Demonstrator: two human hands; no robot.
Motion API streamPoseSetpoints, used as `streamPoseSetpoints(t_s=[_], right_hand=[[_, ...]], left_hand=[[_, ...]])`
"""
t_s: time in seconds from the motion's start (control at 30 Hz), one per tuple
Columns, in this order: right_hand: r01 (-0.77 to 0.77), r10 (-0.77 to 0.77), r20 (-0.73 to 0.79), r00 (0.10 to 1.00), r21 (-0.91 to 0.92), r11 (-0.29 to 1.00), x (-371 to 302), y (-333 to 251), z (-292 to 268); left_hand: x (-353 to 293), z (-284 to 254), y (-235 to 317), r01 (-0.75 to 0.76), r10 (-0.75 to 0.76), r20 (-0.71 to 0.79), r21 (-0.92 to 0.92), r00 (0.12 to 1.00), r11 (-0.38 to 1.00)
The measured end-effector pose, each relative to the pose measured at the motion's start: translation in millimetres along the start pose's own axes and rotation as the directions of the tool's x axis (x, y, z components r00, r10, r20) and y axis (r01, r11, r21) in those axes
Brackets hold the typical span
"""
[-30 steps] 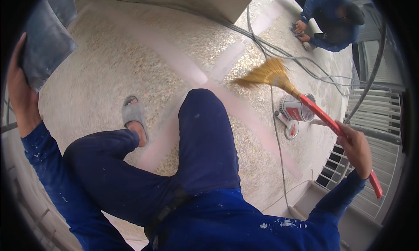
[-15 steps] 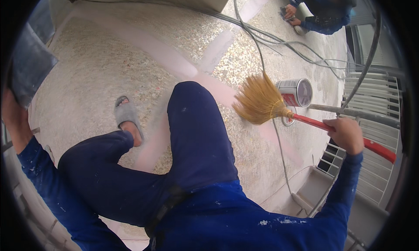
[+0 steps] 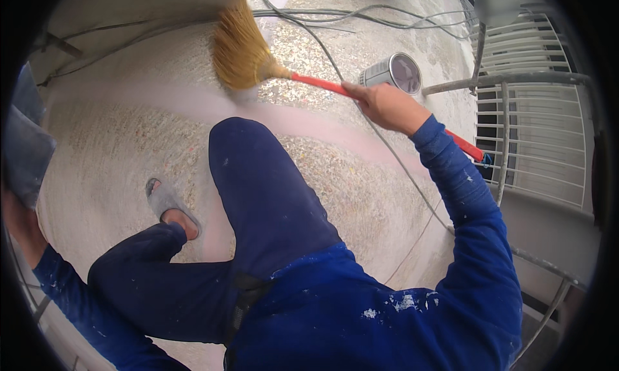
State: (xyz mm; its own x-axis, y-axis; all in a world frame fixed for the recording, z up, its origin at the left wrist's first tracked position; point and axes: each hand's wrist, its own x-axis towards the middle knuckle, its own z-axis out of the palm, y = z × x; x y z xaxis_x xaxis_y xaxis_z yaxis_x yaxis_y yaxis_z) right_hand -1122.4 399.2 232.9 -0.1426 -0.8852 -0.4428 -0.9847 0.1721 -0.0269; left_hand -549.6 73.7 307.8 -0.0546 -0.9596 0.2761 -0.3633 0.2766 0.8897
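Observation:
A straw hand broom [image 3: 244, 45] with a red handle is gripped in my right hand [image 3: 392, 107], whose fingers are wrapped round the handle. The fan of bristles points to the far left, over the floor by the cables. At the left rim, my left hand [image 3: 18, 213] is beside the lower end of a grey sheet-like piece [image 3: 29, 155] and appears to grip it. Its fingers are mostly hidden behind that piece.
A paint can [image 3: 393, 73] stands on the speckled floor [image 3: 309, 152] beyond my right hand. Grey cables [image 3: 387, 16] cross the far floor. A white metal railing [image 3: 535, 107] and grey pipes [image 3: 516, 79] line the right. My slippered foot [image 3: 173, 206] is at left.
My right hand has swung the broom forward and left, from beside the paint can to the far cables. The view has shifted; the co-worker has mostly left it.

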Motion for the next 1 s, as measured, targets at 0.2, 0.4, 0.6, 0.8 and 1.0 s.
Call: streamPoseSetpoints(t_s=[0.2,0.4,0.6,0.8,1.0], right_hand=[[-0.239,0.360,0.458,0.813,-0.302,0.923,-139.9,66.5,1.8],[-0.333,0.449,0.261,0.854,-0.387,0.860,-241.0,47.3,-123.3],[-0.327,0.351,0.025,0.936,-0.311,0.893,-214.9,6.6,-214.9],[0.061,-0.065,-0.232,0.970,-0.023,0.998,-49.2,12.3,-145.5],[-0.070,0.070,0.197,0.978,-0.005,0.998,52.4,21.1,-39.6]], left_hand=[[11.7,0.0,-28.5,-0.022,0.016,0.069,0.086,0.998,0.996],[-3.2,0.5,-18.4,0.151,-0.150,0.079,-0.002,0.986,0.989],[-15.5,-9.1,-7.8,0.188,-0.184,0.063,-0.077,0.981,0.979],[-22.1,-17.2,-2.2,0.149,-0.146,0.040,-0.112,0.989,0.983],[-24.1,-28.0,-0.5,0.230,-0.235,-0.044,-0.084,0.971,0.969]])
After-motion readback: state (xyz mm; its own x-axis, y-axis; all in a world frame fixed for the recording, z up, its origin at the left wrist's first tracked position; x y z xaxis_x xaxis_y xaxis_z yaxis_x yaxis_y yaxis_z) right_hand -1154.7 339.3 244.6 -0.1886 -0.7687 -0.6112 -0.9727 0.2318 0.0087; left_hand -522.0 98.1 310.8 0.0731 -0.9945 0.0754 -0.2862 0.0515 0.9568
